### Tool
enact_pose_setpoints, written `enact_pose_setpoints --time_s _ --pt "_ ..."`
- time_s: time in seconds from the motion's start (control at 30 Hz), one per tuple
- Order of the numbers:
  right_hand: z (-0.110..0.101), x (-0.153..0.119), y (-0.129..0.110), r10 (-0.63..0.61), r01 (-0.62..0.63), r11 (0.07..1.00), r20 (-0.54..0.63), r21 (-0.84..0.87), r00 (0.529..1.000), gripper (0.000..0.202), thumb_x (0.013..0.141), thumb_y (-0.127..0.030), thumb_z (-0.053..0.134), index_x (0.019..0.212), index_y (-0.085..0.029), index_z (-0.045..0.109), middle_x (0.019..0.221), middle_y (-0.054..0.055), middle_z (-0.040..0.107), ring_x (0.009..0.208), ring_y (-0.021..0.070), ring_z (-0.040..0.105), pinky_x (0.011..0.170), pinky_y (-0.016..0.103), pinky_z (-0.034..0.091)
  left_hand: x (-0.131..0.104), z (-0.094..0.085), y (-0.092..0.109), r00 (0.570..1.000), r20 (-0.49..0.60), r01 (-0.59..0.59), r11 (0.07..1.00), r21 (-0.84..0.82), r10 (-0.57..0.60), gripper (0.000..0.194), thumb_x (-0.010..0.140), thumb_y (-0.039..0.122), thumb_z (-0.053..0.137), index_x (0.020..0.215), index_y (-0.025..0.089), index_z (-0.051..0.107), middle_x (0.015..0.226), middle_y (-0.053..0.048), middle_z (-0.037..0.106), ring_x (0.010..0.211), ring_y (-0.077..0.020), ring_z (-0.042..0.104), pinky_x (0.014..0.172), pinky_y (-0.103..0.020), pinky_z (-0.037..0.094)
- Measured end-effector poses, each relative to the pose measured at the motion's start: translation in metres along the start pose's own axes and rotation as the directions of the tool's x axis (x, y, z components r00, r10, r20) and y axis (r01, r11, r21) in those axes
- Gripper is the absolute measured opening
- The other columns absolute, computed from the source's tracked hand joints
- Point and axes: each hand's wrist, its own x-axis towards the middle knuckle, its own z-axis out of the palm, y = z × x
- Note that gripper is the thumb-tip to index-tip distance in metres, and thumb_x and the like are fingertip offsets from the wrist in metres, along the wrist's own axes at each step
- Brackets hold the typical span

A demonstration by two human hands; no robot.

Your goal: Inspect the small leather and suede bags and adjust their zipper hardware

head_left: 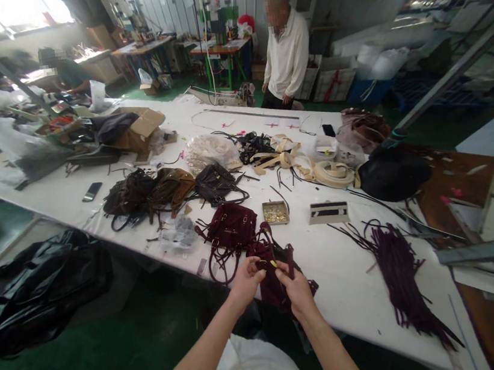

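Note:
At the table's near edge, a burgundy handbag point(270, 288) with thin handles lies under my two hands. My left hand point(247, 283) is closed in a pinch on a dark part of this bag, near a small gold-coloured fitting. Close beside it, my right hand point(296, 288) grips a burgundy strap point(290, 261) of the same bag, a yellowish piece showing by its fingertips. Fine detail between the fingers is too small to make out. Just beyond lies another burgundy handbag point(229, 227), next to a small box of gold-coloured metal fittings point(275, 213).
Dark and brown bags point(170, 189) lie to the left, near a phone point(92, 192). Rolls of cream strapping point(334, 173) sit farther back. A bundle of burgundy straps point(398, 274) lies at right. Across the table stands a person in a white top point(288, 52).

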Motion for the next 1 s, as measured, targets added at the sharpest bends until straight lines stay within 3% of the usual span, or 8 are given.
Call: enact_pose_setpoints --time_s 0.37,0.57,0.73,1.0 --pt "-0.003 0.002 0.000 -0.007 0.008 1.000 0.031 -0.011 0.999 0.048 0.079 -0.045 0.084 0.120 -0.021 0.081 0.128 0.010 0.082 0.122 0.0329 0.073 0.118 0.052 0.051 0.003 -0.003 0.001 1.000 0.020 0.014 1.000 -0.018 -0.013 0.052 0.085 0.033 0.082 0.129 0.015 0.062 0.092 -0.004 0.070 0.089 -0.0199 0.066 0.089 -0.035 0.048" --pt "-0.003 -0.002 -0.007 0.012 -0.012 1.000 0.050 -0.005 0.999 0.048 0.077 -0.041 0.084 0.121 -0.022 0.081 0.127 0.009 0.082 0.121 0.0322 0.074 0.115 0.050 0.053 0.001 -0.004 0.007 0.999 0.022 0.029 0.998 -0.047 -0.028 0.053 0.082 0.032 0.084 0.128 0.015 0.064 0.085 0.000 0.066 0.081 -0.0174 0.064 0.081 -0.033 0.048" --pt "-0.001 -0.006 -0.014 0.030 -0.031 0.999 0.062 0.016 0.998 0.050 0.074 -0.037 0.085 0.122 -0.021 0.081 0.125 0.009 0.083 0.117 0.0324 0.076 0.111 0.049 0.056 0.003 -0.005 0.006 0.999 0.024 0.026 0.998 -0.054 -0.024 0.055 0.083 0.035 0.084 0.129 0.014 0.063 0.085 -0.002 0.068 0.083 -0.0194 0.068 0.084 -0.035 0.051" --pt "0.003 -0.011 -0.024 0.082 -0.086 0.995 0.085 0.043 0.993 0.058 0.069 -0.041 0.092 0.121 -0.020 0.081 0.118 0.010 0.084 0.111 0.0345 0.078 0.105 0.051 0.061 0.008 -0.008 0.002 1.000 -0.008 -0.020 0.999 0.051 0.021 0.054 0.086 0.042 0.081 0.129 0.012 0.067 0.074 0.000 0.065 0.070 -0.0196 0.065 0.073 -0.034 0.047"
